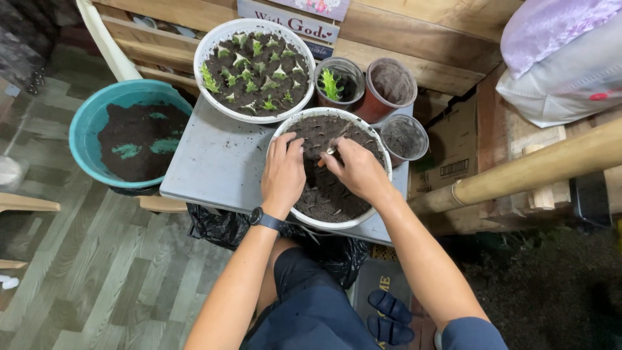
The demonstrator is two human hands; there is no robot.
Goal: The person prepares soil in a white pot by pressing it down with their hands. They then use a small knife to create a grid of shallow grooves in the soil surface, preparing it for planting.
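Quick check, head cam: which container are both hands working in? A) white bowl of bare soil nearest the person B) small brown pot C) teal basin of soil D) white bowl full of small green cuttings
A: the left hand and right hand both rest on the soil inside the near white bowl, while the bowl of cuttings and teal basin sit untouched.

A smooth white plastic bowl (324, 222) holds dark, crumbly, matt soil. A second white plastic bowl (214, 45) holds similar rough soil. The teal plastic tub (84, 139) looks smooth with a slight sheen. The grey table top (214, 162) is matt, possibly plastic or painted metal. Behind it are rough bare wood planks (414, 45). The floor (116, 272) has a wood-grain finish.
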